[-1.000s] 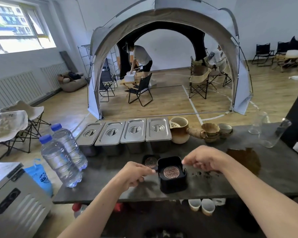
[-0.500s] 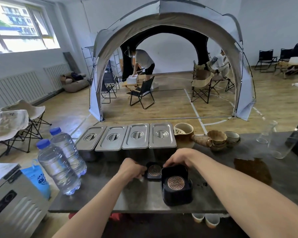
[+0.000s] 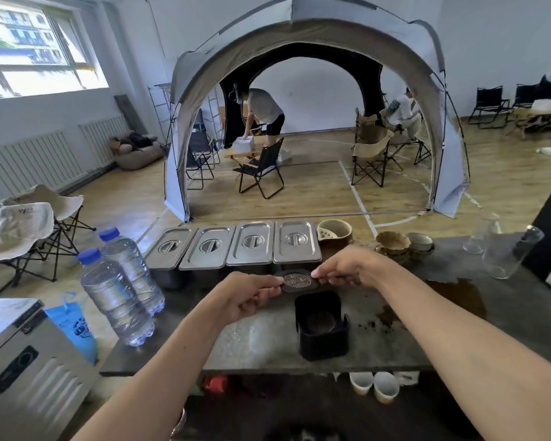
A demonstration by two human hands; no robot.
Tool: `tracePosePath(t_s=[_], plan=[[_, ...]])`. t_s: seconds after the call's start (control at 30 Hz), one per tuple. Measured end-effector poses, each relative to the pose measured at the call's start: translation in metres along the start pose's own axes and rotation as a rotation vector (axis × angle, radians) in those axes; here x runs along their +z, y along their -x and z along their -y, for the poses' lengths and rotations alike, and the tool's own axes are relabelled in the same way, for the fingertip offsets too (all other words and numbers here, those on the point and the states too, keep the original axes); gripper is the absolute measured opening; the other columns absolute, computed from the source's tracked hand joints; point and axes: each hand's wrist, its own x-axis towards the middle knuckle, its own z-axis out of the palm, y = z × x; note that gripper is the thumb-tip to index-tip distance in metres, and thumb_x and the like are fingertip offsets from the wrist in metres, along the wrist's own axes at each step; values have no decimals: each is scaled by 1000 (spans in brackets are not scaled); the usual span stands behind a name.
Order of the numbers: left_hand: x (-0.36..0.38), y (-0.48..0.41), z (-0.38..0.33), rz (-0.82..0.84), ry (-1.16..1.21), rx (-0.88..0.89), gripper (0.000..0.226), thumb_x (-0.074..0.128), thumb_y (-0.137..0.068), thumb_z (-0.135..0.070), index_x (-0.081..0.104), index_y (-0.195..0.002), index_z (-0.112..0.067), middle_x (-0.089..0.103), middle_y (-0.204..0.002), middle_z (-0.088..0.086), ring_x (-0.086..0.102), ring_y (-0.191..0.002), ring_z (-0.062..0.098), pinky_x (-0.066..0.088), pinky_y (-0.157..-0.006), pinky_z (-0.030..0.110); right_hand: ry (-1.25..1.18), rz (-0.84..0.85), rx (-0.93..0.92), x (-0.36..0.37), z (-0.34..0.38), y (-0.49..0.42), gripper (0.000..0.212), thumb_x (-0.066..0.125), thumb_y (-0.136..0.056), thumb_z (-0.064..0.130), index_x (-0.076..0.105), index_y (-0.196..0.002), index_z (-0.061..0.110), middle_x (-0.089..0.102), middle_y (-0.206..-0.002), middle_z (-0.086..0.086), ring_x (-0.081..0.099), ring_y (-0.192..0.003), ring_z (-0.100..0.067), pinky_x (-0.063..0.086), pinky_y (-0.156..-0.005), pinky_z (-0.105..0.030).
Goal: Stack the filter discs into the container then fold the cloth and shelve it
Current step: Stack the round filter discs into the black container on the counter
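A dark filter disc (image 3: 297, 280) with a patterned metal centre is held level just above the grey table (image 3: 261, 342). My left hand (image 3: 248, 296) pinches its left edge and my right hand (image 3: 347, 268) pinches its right edge. Directly in front of the disc, nearer me, stands a square black container (image 3: 323, 342) with another disc lying flat in its bottom. A brown cloth (image 3: 462, 296) lies spread on the table to the right of my right forearm.
Several lidded steel pans (image 3: 233, 245) line the table's far edge. Two water bottles (image 3: 118, 291) stand at the left, ceramic cups (image 3: 392, 243) and glass vessels (image 3: 506, 253) at the back right. Cups sit on a shelf (image 3: 374, 385) under the table.
Both hands closed on the disc that lay behind the container and lifted it off the table. The view has tilted slightly downward.
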Motion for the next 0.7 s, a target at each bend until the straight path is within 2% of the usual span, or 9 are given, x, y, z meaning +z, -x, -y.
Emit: tracePosePath(t_s=[0.1,0.2,0.27,0.37,0.47,0.53,0.63,0.67,0.7], plan=[[12,17,6,31,-115,61,17,82,-79,-24,76,-77,-8,70,-58,-3,44,-35,0,20,-32,13,-15,-54,-69,-12,-21,20,10,83,-72,23,79,-70,14,72,-61,4,52,-40,-1,27,-43,-19],[29,24,19,1,-217,105,23,82,-79,-22,78,-90,-3,74,-67,-1,44,-41,2,22,-35,15,-43,-113,-111,-11,-50,34,7,86,-70,15,80,-72,12,75,-65,-2,57,-41,-3,35,-37,-14],[39,24,28,-27,-247,118,20,81,-80,-21,78,-89,-3,73,-67,-1,43,-41,3,24,-34,15,-104,-168,-131,-5,-64,38,7,86,-70,10,79,-70,10,75,-65,-5,61,-43,-3,39,-38,-12],[46,20,37,-97,-246,155,18,81,-79,-20,77,-82,-3,68,-63,0,41,-40,5,25,-35,17,-153,-252,-178,3,-73,37,10,87,-68,8,77,-67,10,75,-65,-5,68,-52,-5,49,-48,-17],[47,16,45,-145,-252,175,17,81,-79,-19,76,-75,-4,63,-62,2,40,-39,6,24,-36,19,-108,-300,-216,12,-76,31,13,89,-67,12,76,-66,12,76,-70,-6,74,-70,-17,60,-68,-29],[46,17,49,-168,-249,174,19,80,-81,-22,75,-75,-4,63,-63,2,41,-39,7,24,-37,19,-44,-321,-234,18,-78,27,14,89,-69,14,74,-66,15,76,-72,-5,73,-71,-18,60,-70,-31],[45,17,57,-172,-291,206,16,71,-89,-21,75,-80,-8,70,-74,5,49,-45,7,29,-39,18,36,-296,-277,16,-84,24,14,81,-78,14,76,-90,8,76,-83,-6,73,-75,-17,59,-64,-31],[43,18,59,-168,-296,229,8,69,-89,-14,74,-87,-9,71,-78,5,53,-47,6,33,-39,17,39,-255,-290,12,-87,25,21,77,-82,13,74,-101,7,75,-86,-4,73,-72,-13,56,-56,-25],[42,21,62,-156,-299,258,13,68,-86,-7,73,-98,-8,72,-84,4,58,-52,5,39,-41,16,48,-203,-302,8,-89,27,29,74,-84,13,71,-112,8,74,-92,0,72,-70,-8,52,-52,-19]])
